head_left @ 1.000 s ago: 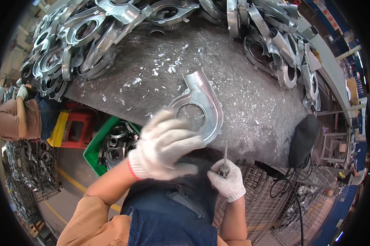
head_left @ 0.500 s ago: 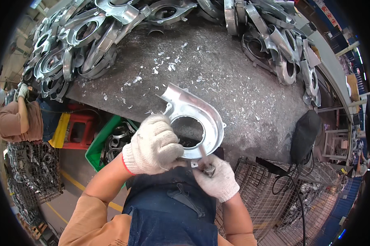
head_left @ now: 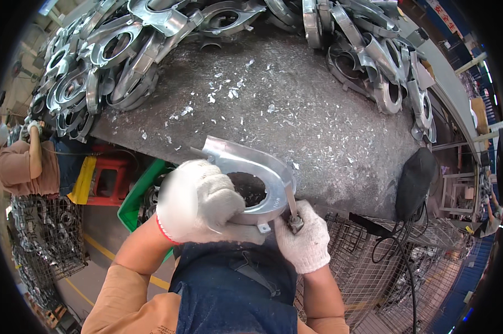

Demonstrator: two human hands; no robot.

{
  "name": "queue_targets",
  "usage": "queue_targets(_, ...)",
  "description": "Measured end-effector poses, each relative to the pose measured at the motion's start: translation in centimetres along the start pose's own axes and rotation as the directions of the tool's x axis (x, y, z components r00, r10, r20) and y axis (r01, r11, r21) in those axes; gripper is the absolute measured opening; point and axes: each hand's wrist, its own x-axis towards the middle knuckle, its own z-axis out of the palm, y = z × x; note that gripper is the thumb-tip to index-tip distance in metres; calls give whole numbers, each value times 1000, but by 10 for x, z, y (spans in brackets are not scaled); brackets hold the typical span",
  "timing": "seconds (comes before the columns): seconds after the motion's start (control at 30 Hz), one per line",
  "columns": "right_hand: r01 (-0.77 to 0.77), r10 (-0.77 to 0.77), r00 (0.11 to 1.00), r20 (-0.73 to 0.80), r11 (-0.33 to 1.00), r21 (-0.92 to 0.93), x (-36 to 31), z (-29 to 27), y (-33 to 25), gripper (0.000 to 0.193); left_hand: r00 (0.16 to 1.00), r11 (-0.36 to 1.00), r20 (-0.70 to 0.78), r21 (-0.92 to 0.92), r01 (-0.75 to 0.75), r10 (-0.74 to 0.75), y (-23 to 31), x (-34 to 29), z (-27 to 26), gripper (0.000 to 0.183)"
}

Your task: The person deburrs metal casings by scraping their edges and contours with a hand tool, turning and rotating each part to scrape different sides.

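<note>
A silvery cast-metal housing [head_left: 277,172], snail-shaped with a large round opening, is held over the near edge of the table. My left hand [head_left: 198,203], in a white knitted glove, is closed around its left side. My right hand [head_left: 304,238], gloved too, grips a narrow flat-bladed metal hand tool [head_left: 291,201] whose blade points up and lies against the housing's right outer rim. The tool's handle is mostly hidden in my right fist. Bright metal shavings [head_left: 233,92] are scattered over the dark tabletop [head_left: 207,125].
Similar housings are heaped at the far left [head_left: 118,47] and far right [head_left: 368,55]. Left of me are a green crate [head_left: 130,209], a red stool [head_left: 109,186] and another person [head_left: 26,164]. Wire cages [head_left: 351,261] and a black cable [head_left: 411,278] lie to the right.
The housing has come down towards me and tilted, its spout dropping lower. My left hand has shifted slightly left with it; the blade has moved right, along the outer rim.
</note>
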Motion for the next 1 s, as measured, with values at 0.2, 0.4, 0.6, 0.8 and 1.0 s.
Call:
queue_targets(0.2, 230, -250, 966, -58, 943, -239, -1, -2, -1, 17, 996, 998, 59, 18, 60, -61, 5, -1, -7, 50)
queue_targets(0.4, 214, -214, 977, 9, 969, -128, 2, -2, -1, 15, 993, 995, 72, -31, 93, -91, 6, -3, -7, 53)
queue_targets(0.6, -69, -141, 603, 785, 971, 227, 14, -30, 14, 14, 978, 998, 202, 43, -55, 45, 7, 5, -12, 47)
queue_targets(0.8, 273, -92, 366, 926, 962, -12, 2, -37, 21, 18, 938, 971, 319, 143, -190, 137, 7, 8, -19, 32)
queue_targets(1.0, 272, -101, 656, 748, 956, -109, 16, -45, 30, 21, 886, 949, 422, 149, -277, 192, 7, 12, -20, 25)
